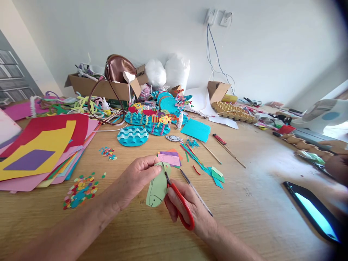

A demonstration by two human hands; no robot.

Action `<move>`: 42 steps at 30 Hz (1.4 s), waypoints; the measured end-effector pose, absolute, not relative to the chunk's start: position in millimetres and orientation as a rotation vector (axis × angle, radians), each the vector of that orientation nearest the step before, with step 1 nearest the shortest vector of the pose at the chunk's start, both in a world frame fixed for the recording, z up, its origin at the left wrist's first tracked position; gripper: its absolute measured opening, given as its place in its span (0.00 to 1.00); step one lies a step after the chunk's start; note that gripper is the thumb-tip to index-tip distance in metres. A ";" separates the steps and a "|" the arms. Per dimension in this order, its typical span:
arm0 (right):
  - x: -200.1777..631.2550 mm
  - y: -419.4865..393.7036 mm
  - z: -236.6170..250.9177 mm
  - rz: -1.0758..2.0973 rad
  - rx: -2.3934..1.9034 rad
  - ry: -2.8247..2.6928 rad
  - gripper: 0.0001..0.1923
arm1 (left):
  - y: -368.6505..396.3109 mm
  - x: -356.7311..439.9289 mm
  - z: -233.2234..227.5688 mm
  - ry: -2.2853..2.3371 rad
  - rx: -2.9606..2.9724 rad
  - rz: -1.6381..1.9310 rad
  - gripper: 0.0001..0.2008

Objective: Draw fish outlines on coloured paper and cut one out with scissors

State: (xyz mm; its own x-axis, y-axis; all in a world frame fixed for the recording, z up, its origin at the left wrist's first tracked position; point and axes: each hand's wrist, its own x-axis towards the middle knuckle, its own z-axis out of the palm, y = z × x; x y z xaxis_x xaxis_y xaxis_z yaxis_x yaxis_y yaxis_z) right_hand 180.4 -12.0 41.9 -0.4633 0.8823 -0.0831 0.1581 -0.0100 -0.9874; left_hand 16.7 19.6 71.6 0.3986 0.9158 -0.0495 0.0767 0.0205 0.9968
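Observation:
Between finger and thumb, my left hand [143, 170] pinches the upper edge of a piece of green paper [157, 188] with a fish outline drawn on it. My right hand [187, 201] grips red-handled scissors [181, 206], whose blades meet the paper's right side near the top. Just beyond lie small coloured paper pieces, a pink one [169, 158] on top. A pen [196, 193] rests on the table right beside my right hand. Farther back is a fish cutout [174, 138] in grey and white, near a blue wavy-topped disc [132, 136].
Stacked coloured sheets [43, 145] and confetti dots [81, 190] lie on the left. Blue strips [197, 159], a blue sheet [196, 129] and a glue bottle [179, 121] sit beyond my hands. At right are a phone [310, 212] and another person's blurred hand [338, 168]. A cardboard box [108, 88] stands behind.

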 end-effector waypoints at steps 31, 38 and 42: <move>178.7 -13.7 40.0 1.571 -1.068 -1.604 0.27 | 24.2 8.5 68.7 0.809 1.463 0.814 0.11; 178.5 -13.8 40.4 1.594 -1.073 -1.597 0.29 | 25.8 2.9 65.6 0.778 1.418 0.747 0.10; 177.7 -13.3 39.7 1.605 -1.079 -1.591 0.30 | 28.2 0.7 65.6 0.759 1.422 0.733 0.10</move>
State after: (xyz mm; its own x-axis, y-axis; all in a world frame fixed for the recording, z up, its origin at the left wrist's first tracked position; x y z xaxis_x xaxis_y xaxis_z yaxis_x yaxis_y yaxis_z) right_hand 177.7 -13.3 39.7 -0.4687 0.8752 -0.1200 0.1126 -0.0755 -0.9908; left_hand 0.7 28.2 65.6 0.5741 0.8185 -0.0219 0.0069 0.0219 0.9997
